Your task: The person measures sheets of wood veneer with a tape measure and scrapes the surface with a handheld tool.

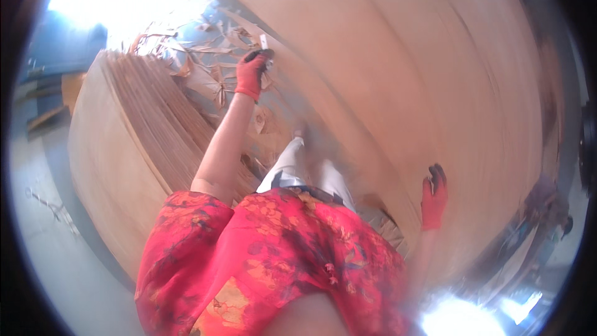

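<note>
My left hand (251, 74), in a red glove with dark fingers, is closed around a small tool with a flat white tip (263, 41). It is held beside the near-left edge of a broad stack of tan wood veneer sheets (398, 68). My right hand (434, 199), gloved the same way, lies over the top sheet at the right. Its dark fingers are stretched out and its thumb is a little apart, with nothing seen in it. Whether the palm presses on the sheet I cannot tell.
Another stack of veneer (106, 143) stands at my left, its layered edges facing me. Torn veneer scraps (211, 65) litter the floor between the stacks, where my legs are. At the far right, a blurred person (542, 202) is beside the large stack.
</note>
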Demonstrator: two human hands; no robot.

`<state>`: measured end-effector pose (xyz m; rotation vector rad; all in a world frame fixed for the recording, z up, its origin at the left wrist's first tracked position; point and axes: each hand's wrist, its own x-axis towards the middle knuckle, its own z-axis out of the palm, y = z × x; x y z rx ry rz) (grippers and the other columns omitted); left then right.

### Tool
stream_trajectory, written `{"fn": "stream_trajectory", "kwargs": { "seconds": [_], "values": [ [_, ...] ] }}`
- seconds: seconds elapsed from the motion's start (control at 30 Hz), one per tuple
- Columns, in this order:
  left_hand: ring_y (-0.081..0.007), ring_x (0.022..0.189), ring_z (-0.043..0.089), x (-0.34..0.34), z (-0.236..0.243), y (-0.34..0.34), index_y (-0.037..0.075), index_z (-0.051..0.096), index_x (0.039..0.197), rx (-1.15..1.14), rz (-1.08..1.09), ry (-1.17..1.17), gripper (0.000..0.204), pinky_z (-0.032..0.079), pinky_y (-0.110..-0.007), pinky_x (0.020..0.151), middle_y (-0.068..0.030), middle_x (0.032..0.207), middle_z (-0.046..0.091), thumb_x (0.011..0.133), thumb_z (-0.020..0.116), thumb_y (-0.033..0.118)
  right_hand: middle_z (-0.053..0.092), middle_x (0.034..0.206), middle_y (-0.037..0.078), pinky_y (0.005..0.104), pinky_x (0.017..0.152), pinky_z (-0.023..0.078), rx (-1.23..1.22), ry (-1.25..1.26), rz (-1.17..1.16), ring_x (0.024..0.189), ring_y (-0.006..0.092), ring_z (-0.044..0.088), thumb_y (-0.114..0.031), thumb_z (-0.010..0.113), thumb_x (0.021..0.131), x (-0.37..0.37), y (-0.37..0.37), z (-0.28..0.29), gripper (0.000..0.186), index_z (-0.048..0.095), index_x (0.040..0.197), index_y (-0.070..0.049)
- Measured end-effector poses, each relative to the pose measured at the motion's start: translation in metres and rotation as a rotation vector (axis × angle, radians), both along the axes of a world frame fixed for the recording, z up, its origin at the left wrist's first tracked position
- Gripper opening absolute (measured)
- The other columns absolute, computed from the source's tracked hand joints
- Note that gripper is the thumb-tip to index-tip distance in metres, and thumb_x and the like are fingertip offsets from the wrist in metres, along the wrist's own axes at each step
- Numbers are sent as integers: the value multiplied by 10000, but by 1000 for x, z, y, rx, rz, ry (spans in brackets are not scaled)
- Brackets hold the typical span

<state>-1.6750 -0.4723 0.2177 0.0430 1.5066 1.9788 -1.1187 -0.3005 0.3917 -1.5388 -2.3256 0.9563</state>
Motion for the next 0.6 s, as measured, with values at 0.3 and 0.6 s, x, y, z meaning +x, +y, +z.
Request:
{"fn": "stream_trajectory", "kwargs": {
  "seconds": [0.3,0.6],
  "values": [
    [-153,836,647,-12,-9,12,9,740,1093,-142,-40,46,249,506,-281,736,-40,977,722,882,728,141,504,1442,138,449,1079,408,304,-149,-11,1326,342,478,-151,736,833,25,-61,-58,506,597,1315,-86],
    [-188,1020,603,-74,-39,-9,6,695,1147,-286,-186,37,279,480,-307,869,-57,1072,658,957,659,206,439,1516,98,525,1147,311,454,-161,49,1385,372,385,-274,738,801,34,-88,-112,610,556,1370,-153]
  ]
}}
